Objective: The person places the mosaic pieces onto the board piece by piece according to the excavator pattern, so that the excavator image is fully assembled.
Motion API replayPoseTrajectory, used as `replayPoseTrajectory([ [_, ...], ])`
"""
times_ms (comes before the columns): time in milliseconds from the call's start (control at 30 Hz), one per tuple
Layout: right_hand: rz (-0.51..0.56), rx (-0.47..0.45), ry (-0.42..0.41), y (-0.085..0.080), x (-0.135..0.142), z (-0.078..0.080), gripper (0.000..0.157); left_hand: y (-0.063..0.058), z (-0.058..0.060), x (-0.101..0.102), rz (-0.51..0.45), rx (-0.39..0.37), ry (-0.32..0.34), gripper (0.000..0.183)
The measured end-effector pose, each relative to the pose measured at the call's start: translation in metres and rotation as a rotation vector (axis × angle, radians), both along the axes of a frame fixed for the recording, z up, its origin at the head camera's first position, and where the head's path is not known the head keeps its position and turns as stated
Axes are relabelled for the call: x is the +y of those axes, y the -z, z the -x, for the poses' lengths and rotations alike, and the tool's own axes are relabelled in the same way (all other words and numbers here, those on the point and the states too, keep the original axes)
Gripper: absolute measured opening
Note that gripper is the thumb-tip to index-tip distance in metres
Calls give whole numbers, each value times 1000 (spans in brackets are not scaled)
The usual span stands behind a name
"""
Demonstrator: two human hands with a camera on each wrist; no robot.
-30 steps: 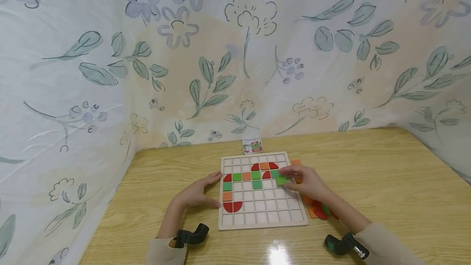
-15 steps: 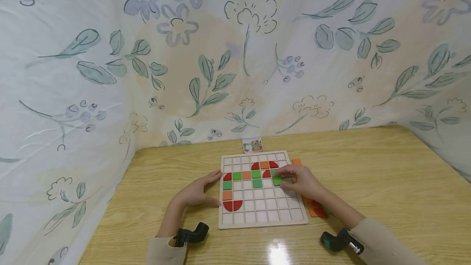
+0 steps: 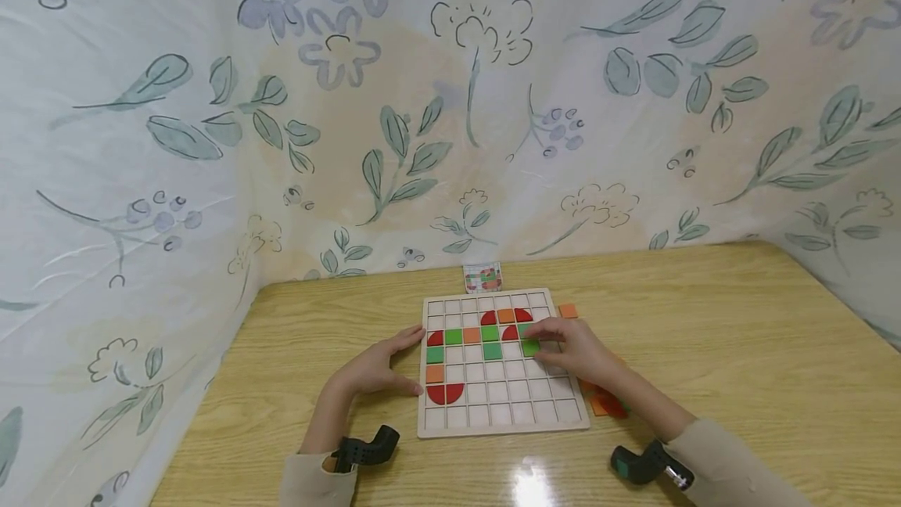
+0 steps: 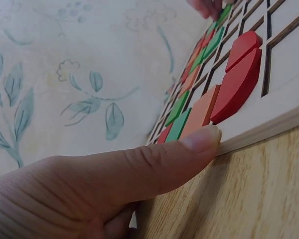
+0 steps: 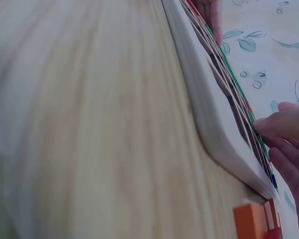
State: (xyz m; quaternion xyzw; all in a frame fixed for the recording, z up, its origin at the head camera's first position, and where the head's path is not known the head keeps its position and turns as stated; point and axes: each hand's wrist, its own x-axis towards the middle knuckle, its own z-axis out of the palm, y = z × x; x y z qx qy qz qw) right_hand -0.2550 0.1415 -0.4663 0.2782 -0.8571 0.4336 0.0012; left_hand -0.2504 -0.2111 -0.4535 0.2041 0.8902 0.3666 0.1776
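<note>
A wooden grid board lies on the table, with red, orange and green pieces in some of its cells. My left hand rests along the board's left edge, fingers and thumb spread; in the left wrist view its thumb touches the rim beside an orange tile. Over the board's right side, my right hand pinches a light green square tile at a cell, its fingers partly hiding a darker green tile above. The right wrist view shows thumb and fingers low at the board's surface.
A small patterned card stands behind the board. Loose orange and red pieces lie right of the board, partly under my right forearm. One orange tile lies near the far right corner. Floral cloth hangs behind the table.
My right hand has moved slightly left and brought the light green tile down to a cell below the darker green one. My left hand has stayed at the board's edge.
</note>
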Motion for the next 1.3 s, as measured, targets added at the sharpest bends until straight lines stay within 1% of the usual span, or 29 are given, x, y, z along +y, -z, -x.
replayPoseTrajectory([
  [133, 22, -1, 3, 1, -1, 0, 30, 1, 1, 0, -2, -3, 2, 90],
  [200, 52, -24, 10, 0, 1, -1, 30, 2, 1, -1, -3, -3, 3, 90],
  [300, 106, -99, 9, -4, 8, -2, 31, 2, 1, -1, -2, -3, 2, 90],
  [433, 178, -243, 21, -8, 26, -6, 37, 1, 1, -1, 2, -3, 4, 90],
  [533, 216, -308, 27, -6, 42, -10, 38, 0, 0, 0, 0, -6, 5, 90],
  [600, 219, -303, 27, -4, 53, -13, 37, -1, -1, 0, 1, -6, 7, 90],
  [767, 200, -252, 70, 0, 77, -23, 33, -1, -1, 0, -2, -2, 12, 90],
  [900, 175, -197, 78, 1, 92, -37, 30, 0, -1, 0, 1, 2, 6, 90],
  [1000, 138, -156, 77, 0, 99, -48, 30, 0, -1, 0, 1, 1, 2, 90],
  [1200, 51, -177, 131, 1, 108, -67, 31, 0, -2, 1, 3, 4, 1, 90],
  [1300, 22, -163, 121, 3, 109, -73, 33, 0, -2, 1, -2, 0, -3, 90],
])
